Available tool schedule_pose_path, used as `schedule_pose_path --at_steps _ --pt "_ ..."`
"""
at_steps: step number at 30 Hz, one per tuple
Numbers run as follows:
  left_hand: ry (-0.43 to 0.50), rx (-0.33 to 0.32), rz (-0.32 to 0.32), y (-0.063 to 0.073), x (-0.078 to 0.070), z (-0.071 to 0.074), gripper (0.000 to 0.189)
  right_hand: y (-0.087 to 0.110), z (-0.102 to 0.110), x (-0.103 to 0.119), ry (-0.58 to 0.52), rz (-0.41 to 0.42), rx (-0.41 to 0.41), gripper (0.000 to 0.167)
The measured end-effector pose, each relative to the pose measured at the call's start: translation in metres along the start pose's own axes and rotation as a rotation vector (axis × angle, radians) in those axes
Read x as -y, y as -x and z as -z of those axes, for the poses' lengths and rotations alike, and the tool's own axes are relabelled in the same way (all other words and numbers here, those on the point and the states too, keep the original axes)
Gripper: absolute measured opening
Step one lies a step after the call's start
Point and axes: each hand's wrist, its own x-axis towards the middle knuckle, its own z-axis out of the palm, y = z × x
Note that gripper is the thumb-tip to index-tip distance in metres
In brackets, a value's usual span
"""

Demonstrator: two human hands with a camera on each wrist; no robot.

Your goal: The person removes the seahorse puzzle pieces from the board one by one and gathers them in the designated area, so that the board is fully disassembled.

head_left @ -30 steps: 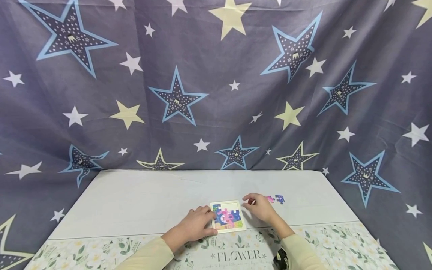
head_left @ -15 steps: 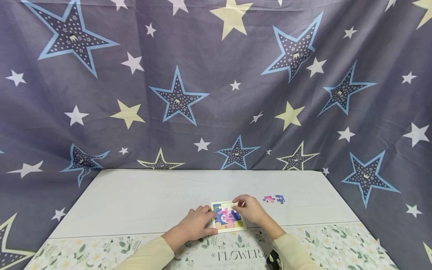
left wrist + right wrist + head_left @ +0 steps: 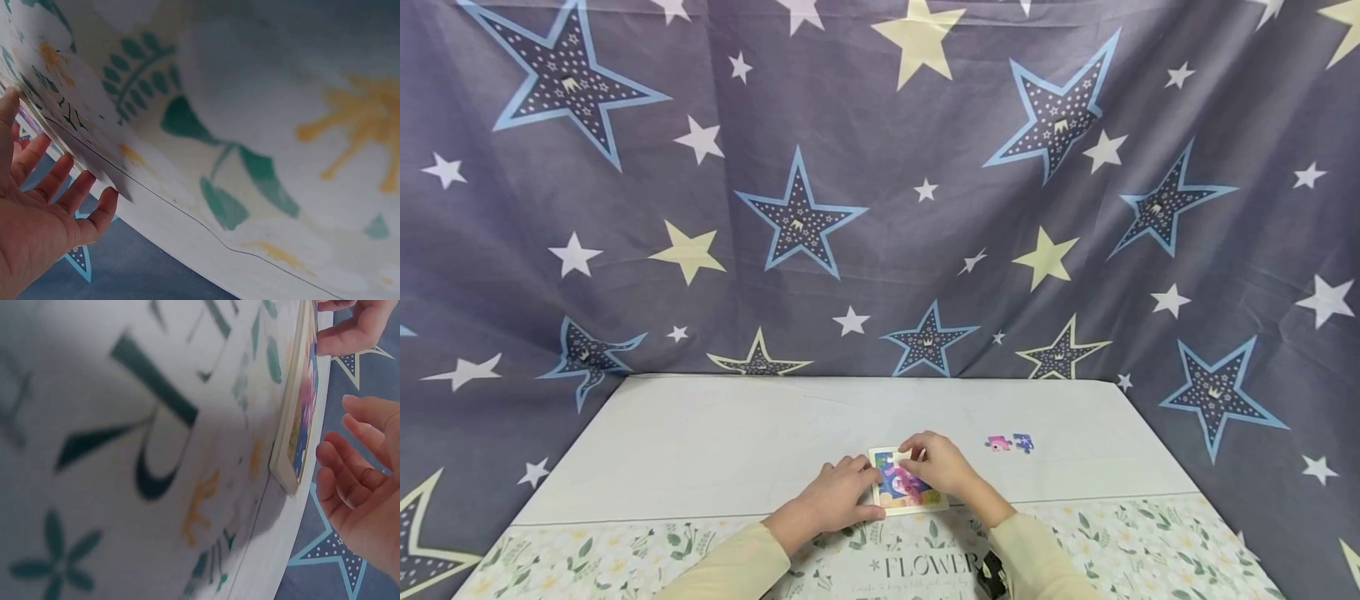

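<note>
A square puzzle in a cream-coloured frame (image 3: 913,509) lies flat near the middle of the table, showing a pink figure on blue with a bare pale patch in its upper part. My left hand (image 3: 841,496) rests at its left edge, fingertips on the rim and thumb at the lower left corner; in the left wrist view the left fingers (image 3: 72,190) are spread and gently bent. Over the top of the puzzle is my right hand (image 3: 942,463), thumb and index finger brought close together at the bare patch. I cannot tell whether a piece sits between them.
Two loose puzzle pieces, one pink (image 3: 997,443) and one dark blue (image 3: 1023,442), lie on the table right of the frame. A floral cloth (image 3: 1112,546) with lettering covers the near side. Behind the white table (image 3: 737,442) hangs a star-patterned curtain (image 3: 880,167).
My right hand has moved left from beside the loose pieces to over the puzzle's upper part, uncovering the pink piece. The left hand has stayed at the frame's left edge.
</note>
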Motion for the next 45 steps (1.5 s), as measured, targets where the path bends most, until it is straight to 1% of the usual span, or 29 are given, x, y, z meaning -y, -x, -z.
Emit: schedule_pose_path --at_steps 7,12,19,26,35,42,45 --pt "0.017 0.011 0.012 0.000 -0.001 0.001 0.055 -0.004 -0.008 0.002 0.017 0.017 0.009 0.017" --pt "0.022 0.012 0.013 0.000 0.000 0.002 0.054 -0.006 -0.011 0.005 0.022 0.014 0.023 0.015" --pt "0.005 0.006 0.012 0.000 -0.001 0.003 0.055 -0.008 -0.013 0.007 0.041 -0.039 0.040 0.014" --pt "0.010 0.005 0.009 0.000 -0.001 0.003 0.054 -0.008 -0.015 0.004 0.061 -0.031 0.033 0.014" --pt "0.014 0.006 0.012 -0.001 -0.001 0.002 0.054 -0.007 -0.018 0.005 0.091 -0.069 0.042 0.012" --pt "0.013 0.006 0.014 -0.002 0.000 0.001 0.054 -0.007 -0.017 0.006 0.114 -0.029 0.027 0.013" --pt "0.012 0.007 0.011 -0.002 0.000 0.001 0.054 -0.007 -0.016 0.007 0.116 -0.032 0.028 0.013"
